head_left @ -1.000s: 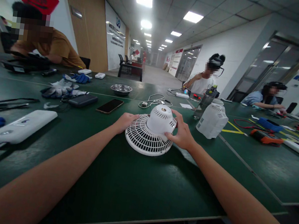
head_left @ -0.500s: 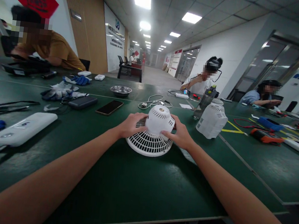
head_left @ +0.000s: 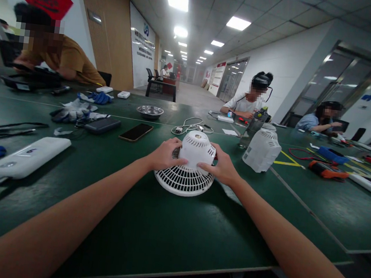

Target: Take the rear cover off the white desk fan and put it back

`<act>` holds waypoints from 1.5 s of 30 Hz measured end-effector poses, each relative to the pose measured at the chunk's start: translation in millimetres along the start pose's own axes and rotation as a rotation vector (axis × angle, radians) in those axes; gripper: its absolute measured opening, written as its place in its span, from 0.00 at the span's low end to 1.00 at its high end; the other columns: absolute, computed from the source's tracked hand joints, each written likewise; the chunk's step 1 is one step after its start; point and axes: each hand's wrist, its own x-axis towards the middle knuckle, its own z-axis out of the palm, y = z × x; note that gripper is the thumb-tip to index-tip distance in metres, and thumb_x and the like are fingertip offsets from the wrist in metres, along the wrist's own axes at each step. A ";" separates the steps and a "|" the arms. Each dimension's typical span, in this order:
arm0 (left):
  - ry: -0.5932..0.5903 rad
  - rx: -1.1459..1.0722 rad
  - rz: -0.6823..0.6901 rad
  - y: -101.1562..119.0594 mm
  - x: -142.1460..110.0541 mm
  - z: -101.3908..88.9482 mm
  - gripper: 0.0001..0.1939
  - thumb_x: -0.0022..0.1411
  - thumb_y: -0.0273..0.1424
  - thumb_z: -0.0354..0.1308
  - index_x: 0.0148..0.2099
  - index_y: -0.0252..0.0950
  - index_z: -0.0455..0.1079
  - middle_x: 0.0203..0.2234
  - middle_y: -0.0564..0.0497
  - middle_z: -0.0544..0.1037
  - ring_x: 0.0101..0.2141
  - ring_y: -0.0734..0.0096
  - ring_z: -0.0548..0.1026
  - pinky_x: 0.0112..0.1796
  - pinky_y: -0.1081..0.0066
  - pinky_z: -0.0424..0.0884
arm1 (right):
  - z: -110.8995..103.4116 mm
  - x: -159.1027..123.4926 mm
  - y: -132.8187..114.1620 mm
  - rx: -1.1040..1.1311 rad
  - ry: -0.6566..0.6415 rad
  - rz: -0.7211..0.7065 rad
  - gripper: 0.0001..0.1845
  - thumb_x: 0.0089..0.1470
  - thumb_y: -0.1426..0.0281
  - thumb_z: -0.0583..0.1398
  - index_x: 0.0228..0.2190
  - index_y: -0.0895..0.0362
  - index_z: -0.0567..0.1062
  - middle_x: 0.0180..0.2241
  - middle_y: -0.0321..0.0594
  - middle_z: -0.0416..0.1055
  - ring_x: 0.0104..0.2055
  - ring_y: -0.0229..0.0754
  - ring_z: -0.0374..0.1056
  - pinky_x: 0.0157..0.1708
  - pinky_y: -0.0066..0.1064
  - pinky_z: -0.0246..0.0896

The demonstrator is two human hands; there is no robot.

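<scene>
The dark green table [head_left: 174,232] is the biggest thing and fills the low and middle part of the frame. A person in a brown shirt [head_left: 75,60] sits at it in the upper left.

In the middle of the frame, the white fan grille [head_left: 183,181] lies flat on the table. A white case [head_left: 261,149] stands upright right of the middle, well apart from the grille. On top of the grille sits the white round cover [head_left: 196,147], with its slots and small top hole facing up. So the cover is in place on the grille, but I cannot tell if it is fixed tight. The case is not joined to them.

Each of the 2 hands is curled and grips the cover. The left hand [head_left: 166,154] holds its left side, with the left thumb [head_left: 180,161] pressed on the front. The right hand [head_left: 223,165] holds its right side, with the right thumb [head_left: 205,166] on the front too. The 2 thumbs are near each other but do not touch. Most of the other fingers are hidden behind the cover.

Past the left hand lies a dark phone [head_left: 136,132]. Behind the cover lies a thin white cable [head_left: 179,130].
</scene>
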 end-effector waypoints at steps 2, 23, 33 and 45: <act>-0.005 -0.009 -0.007 2.6 -0.2 -1.2 0.29 0.59 0.51 0.60 0.53 0.34 0.73 0.47 0.40 0.73 0.48 0.50 0.72 0.50 0.52 0.68 | 1.2 0.1 0.8 0.009 0.009 0.016 0.39 0.48 0.55 0.69 0.57 0.54 0.63 0.52 0.48 0.72 0.51 0.53 0.71 0.49 0.49 0.69; -0.018 -0.025 -0.010 -5.1 1.0 -1.9 0.31 0.58 0.45 0.63 0.59 0.34 0.69 0.52 0.38 0.75 0.51 0.49 0.74 0.53 0.51 0.67 | -5.0 -5.0 0.1 -0.035 -0.028 -0.017 0.38 0.52 0.49 0.64 0.55 0.56 0.61 0.44 0.48 0.73 0.42 0.52 0.71 0.43 0.49 0.68; 0.013 -0.134 -0.001 25.4 -7.2 4.0 0.67 0.49 0.49 0.69 0.74 0.39 0.26 0.67 0.31 0.57 0.62 0.35 0.63 0.58 0.43 0.62 | -7.8 -10.0 -13.9 0.141 -0.179 0.006 0.54 0.52 0.53 0.63 0.69 0.48 0.40 0.34 0.39 0.76 0.30 0.47 0.72 0.33 0.44 0.72; 0.021 -0.127 0.050 32.4 -5.3 2.9 0.65 0.48 0.39 0.70 0.73 0.40 0.26 0.65 0.32 0.57 0.59 0.33 0.66 0.57 0.43 0.64 | -10.0 -8.2 -21.9 0.178 -0.244 -0.014 0.51 0.49 0.66 0.64 0.67 0.49 0.45 0.26 0.30 0.72 0.25 0.40 0.69 0.28 0.34 0.68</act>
